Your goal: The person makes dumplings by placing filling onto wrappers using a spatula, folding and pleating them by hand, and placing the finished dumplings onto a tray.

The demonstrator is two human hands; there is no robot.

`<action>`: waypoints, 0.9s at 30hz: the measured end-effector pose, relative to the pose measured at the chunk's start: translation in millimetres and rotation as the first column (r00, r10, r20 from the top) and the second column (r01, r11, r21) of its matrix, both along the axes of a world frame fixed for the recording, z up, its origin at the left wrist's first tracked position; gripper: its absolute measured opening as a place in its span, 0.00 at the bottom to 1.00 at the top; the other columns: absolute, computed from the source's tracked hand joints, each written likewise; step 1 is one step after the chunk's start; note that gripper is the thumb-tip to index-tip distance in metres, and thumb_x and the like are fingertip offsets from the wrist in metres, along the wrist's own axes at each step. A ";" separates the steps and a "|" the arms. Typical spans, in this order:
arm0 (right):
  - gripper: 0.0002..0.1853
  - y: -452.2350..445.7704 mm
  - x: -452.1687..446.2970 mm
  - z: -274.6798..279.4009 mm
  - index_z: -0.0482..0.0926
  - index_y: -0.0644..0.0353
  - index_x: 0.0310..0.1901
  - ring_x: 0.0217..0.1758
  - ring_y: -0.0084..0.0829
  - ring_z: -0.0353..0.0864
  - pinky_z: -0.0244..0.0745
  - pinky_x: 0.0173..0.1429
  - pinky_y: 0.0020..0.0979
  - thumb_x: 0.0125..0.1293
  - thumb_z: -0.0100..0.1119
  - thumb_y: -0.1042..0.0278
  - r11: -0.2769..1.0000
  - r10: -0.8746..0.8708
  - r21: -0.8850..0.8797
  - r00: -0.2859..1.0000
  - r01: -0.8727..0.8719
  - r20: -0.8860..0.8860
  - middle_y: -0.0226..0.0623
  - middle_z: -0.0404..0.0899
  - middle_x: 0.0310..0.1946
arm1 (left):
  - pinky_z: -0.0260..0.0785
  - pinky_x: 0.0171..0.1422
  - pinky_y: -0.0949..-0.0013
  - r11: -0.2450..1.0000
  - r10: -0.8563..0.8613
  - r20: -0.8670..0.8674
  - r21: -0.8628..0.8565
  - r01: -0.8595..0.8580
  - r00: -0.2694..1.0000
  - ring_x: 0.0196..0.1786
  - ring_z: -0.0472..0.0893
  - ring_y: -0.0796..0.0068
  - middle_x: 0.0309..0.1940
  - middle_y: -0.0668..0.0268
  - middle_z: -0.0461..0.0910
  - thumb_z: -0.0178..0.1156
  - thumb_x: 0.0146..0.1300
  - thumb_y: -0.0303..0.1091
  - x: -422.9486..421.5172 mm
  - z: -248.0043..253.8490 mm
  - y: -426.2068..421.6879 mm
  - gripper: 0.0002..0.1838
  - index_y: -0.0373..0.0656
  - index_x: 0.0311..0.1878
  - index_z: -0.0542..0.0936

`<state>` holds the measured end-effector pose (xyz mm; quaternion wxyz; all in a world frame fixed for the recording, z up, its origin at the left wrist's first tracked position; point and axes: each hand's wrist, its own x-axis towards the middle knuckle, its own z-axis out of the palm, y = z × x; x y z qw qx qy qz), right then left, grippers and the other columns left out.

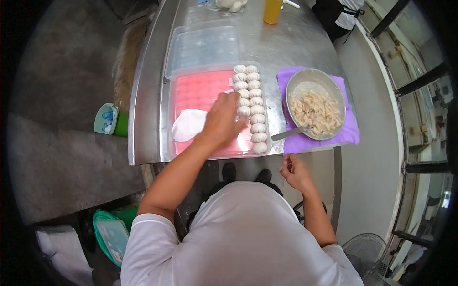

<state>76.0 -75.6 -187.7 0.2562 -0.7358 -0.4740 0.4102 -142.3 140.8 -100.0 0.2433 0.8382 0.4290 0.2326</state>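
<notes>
- Far left on the table [296, 45], a clear lid [202, 47] lies just beyond the pink tray [193, 88].
- On the tray's near left part rests a white flat piece [188, 125], perhaps dough wrappers, beside the left wrist.
- The left hand [220, 119] reaches over the tray, fingers bent at the shorter row; whether they grip a piece, I cannot tell. The step looks like placing or straightening one.
- The pleated dumplings [258, 118] stand in two close rows along the tray's right side, the left row shorter at the near end. Work here calls for light fingertips, so that neighbours keep their shape and line.
- The right hand [296, 174] is off the near table edge, fingers curled in; whether it holds anything, I cannot tell.
- Right of the tray, a bowl [310, 78] of filling [317, 112] sits on a purple cloth [352, 128], a utensil's handle [286, 134] pointing left.
</notes>
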 end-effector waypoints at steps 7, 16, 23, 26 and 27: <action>0.18 2.6 -10.0 11.1 0.78 0.68 0.48 0.49 0.53 0.84 0.78 0.54 0.43 0.62 0.70 0.65 0.994 0.086 -0.092 0.966 -0.065 0.246 0.54 0.84 0.41 | 0.73 0.58 0.51 0.981 0.193 -0.452 0.095 -0.168 0.871 0.54 0.81 0.47 0.51 0.49 0.80 0.62 0.60 0.26 -94.5 23.5 41.7 0.22 0.38 0.58 0.76; 0.20 68.6 -58.4 139.8 0.79 0.65 0.52 0.43 0.42 0.84 0.78 0.49 0.39 0.66 0.68 0.60 0.842 0.539 0.042 0.840 -0.537 -0.065 0.44 0.82 0.37 | 0.73 0.56 0.51 0.989 0.086 -0.441 -0.069 -0.128 0.894 0.50 0.81 0.45 0.45 0.48 0.83 0.58 0.55 0.24 -111.9 22.1 37.8 0.09 0.34 0.38 0.83; 0.25 182.1 -116.4 84.2 0.77 0.68 0.57 0.54 0.37 0.80 0.75 0.57 0.38 0.67 0.67 0.57 0.765 0.418 0.620 0.866 -0.174 -0.273 0.46 0.80 0.52 | 0.75 0.48 0.71 0.625 -0.019 0.458 -0.688 0.368 0.889 0.43 0.84 0.77 0.41 0.65 0.85 0.65 0.64 0.25 -130.9 33.7 33.2 0.13 0.38 0.51 0.79; 0.22 196.1 -115.5 90.1 0.78 0.69 0.55 0.51 0.31 0.81 0.75 0.57 0.34 0.69 0.66 0.60 0.869 0.460 0.442 0.695 -0.224 -0.553 0.41 0.82 0.49 | 0.76 0.50 0.73 0.551 0.074 0.601 -0.690 0.469 0.796 0.46 0.84 0.79 0.43 0.64 0.85 0.67 0.64 0.25 -128.1 39.3 21.8 0.16 0.36 0.53 0.78; 0.20 197.6 -114.6 93.1 0.79 0.69 0.55 0.49 0.29 0.82 0.75 0.56 0.33 0.70 0.65 0.61 0.905 0.411 0.258 0.539 -0.339 -0.735 0.39 0.83 0.46 | 0.77 0.52 0.72 0.535 0.140 0.644 -0.688 0.490 0.752 0.47 0.85 0.77 0.45 0.62 0.85 0.68 0.62 0.25 -128.2 39.6 17.5 0.18 0.34 0.54 0.77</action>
